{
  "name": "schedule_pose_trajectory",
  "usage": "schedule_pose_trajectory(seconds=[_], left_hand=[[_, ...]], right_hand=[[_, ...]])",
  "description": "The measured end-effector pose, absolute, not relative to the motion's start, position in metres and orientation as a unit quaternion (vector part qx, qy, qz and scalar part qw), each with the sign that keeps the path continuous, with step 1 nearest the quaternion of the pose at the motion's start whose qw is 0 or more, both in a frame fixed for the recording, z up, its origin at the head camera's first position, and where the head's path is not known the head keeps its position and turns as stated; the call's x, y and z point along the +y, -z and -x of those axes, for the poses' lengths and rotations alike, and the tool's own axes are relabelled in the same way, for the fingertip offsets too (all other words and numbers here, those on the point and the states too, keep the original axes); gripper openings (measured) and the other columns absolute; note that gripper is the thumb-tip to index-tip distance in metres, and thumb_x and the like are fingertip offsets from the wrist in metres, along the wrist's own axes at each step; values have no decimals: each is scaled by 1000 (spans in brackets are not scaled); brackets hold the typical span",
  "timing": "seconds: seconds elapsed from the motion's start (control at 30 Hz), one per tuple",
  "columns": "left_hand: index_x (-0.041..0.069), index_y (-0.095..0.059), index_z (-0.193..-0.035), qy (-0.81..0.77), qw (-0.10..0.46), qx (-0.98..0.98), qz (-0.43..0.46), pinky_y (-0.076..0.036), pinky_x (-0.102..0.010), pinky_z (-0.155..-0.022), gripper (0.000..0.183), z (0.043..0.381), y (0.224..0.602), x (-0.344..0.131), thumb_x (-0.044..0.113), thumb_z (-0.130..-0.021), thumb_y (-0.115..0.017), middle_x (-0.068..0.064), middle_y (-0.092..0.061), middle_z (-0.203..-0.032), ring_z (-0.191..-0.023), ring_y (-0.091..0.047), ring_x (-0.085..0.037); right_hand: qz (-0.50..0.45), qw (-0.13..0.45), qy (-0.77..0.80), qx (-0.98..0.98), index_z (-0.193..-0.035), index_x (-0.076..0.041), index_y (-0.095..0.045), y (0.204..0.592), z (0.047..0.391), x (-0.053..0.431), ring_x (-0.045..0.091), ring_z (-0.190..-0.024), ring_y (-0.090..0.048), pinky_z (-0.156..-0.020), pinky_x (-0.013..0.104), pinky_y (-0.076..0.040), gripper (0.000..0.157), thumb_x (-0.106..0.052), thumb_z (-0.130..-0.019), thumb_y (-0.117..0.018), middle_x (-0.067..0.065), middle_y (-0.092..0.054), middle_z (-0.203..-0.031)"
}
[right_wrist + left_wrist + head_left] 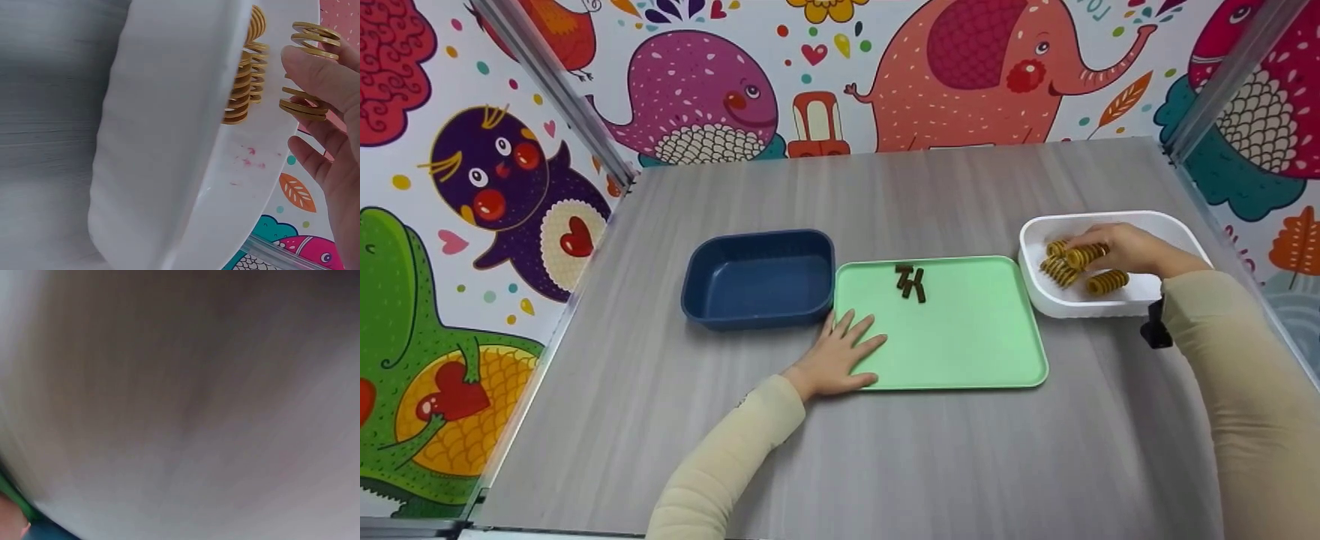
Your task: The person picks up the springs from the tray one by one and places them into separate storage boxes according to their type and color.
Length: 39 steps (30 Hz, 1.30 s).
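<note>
My right hand (1129, 246) is over the white plastic tub (1110, 308). Its thumb and fingers pinch a yellow coil spring (304, 107), which shows above the tub floor in the right wrist view. Several more yellow springs (1108, 282) lie in the tub around it. My left hand (834, 358) rests with spread fingers on the left edge of a light green tray (960, 349). Near the tray's far edge lie several small dark brown pieces (919, 291). In the left wrist view only a sliver of hand (10, 520) shows at the lower left corner.
A dark blue tub (757, 321) stands left of the tray, close to its edge. Grey wood-grain tabletop (930, 465) lies under everything. Walls printed with cartoon animals (960, 90) close off the back and sides, with metal posts (562, 90) at the corners.
</note>
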<state>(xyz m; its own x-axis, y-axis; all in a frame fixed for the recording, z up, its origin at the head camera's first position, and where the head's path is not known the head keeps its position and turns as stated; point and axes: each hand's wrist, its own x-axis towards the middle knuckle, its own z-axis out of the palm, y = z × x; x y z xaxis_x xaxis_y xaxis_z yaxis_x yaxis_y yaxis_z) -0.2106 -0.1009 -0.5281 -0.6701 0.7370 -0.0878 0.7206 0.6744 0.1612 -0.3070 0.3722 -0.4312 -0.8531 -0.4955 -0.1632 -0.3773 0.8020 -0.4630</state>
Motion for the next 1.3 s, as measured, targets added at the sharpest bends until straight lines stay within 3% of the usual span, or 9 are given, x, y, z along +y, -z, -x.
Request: schedule_pose_trajectory(seconds=[0.1, 0.27, 0.37, 0.77, 0.97, 1.3], left_hand=[[23, -25, -146, -52, 73, 913, -398, -5, -61, -106, 65, 211, 528, -101, 54, -91, -40, -11, -13, -153, -138, -6, -40], [24, -24, -147, -51, 81, 914, -394, -4, -60, -106, 65, 211, 527, -100, 55, -92, -39, -10, -12, -153, -139, -5, -39], [24, -24, -147, -51, 83, 914, -394, -4, -60, -106, 65, 210, 527, -100, 55, -92, -39, -10, -12, -153, -139, -4, -38], [25, -22, -147, -51, 88, 914, -392, -3, -60, -107, 65, 211, 528, -100, 55, -92, -39, -9, -10, -154, -139, -3, -38], [24, -22, -147, -55, 90, 914, -391, -3, -60, -106, 65, 210, 527, -100, 55, -92, -39, -10, -10, -154, -139, -3, -38], [22, -26, -146, -62, 78, 912, -398, -5, -61, -106, 64, 210, 527, -101, 54, -92, -40, -11, -14, -153, -139, -7, -40]], right_hand=[[220, 159, 210, 939, -113, -2, -65, 436, 305, 373, 29, -97, -55, -87, 48, -46, 40, -3, -74, -73, 18, -61, -108], [225, 173, 203, 937, -110, -2, -66, 445, 301, 373, 28, -100, -54, -83, 29, -46, 37, -1, -73, -73, 20, -62, -109], [231, 173, 204, 935, -107, -2, -68, 450, 300, 372, 29, -104, -54, -83, 23, -44, 36, 1, -72, -73, 20, -62, -110], [285, 158, 175, 929, -99, -2, -71, 455, 301, 372, 23, -93, -56, -80, 32, -47, 37, 9, -63, -73, 15, -65, -100], [241, 197, 169, 935, -105, -3, -69, 458, 301, 370, 29, -96, -54, -82, 41, -44, 37, 2, -69, -74, 21, -61, -106], [213, 257, 153, 930, -108, -5, -68, 454, 302, 365, 27, -91, -47, -74, 32, -45, 38, -2, -71, -75, 20, -58, -105]])
